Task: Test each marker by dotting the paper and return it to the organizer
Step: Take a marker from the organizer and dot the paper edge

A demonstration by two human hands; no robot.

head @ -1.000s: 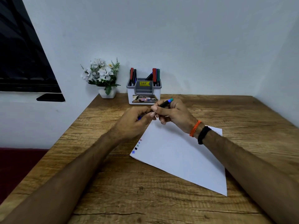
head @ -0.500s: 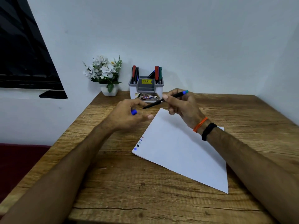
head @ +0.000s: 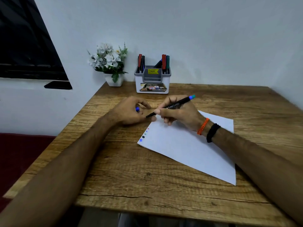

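My right hand (head: 178,113) grips an uncapped black marker (head: 176,105) with a blue end, its tip pointing down-left just above the far corner of the white paper (head: 188,145). In the curled fingers of my left hand (head: 129,112) sits the marker's blue cap (head: 137,109), just left of the paper. Several coloured dots (head: 144,135) run along the paper's left edge. At the back of the wooden table (head: 131,169) stands a white and grey organizer (head: 152,81) holding several markers (head: 164,63).
A white pot of white flowers (head: 109,63) stands left of the organizer against the wall. A dark window (head: 27,46) fills the upper left. The table's left edge drops to a red surface (head: 18,153).
My hands have pulled the cap off the marker and moved apart. The right hand has lowered the marker tip toward the paper's far corner; the left hand keeps the cap.
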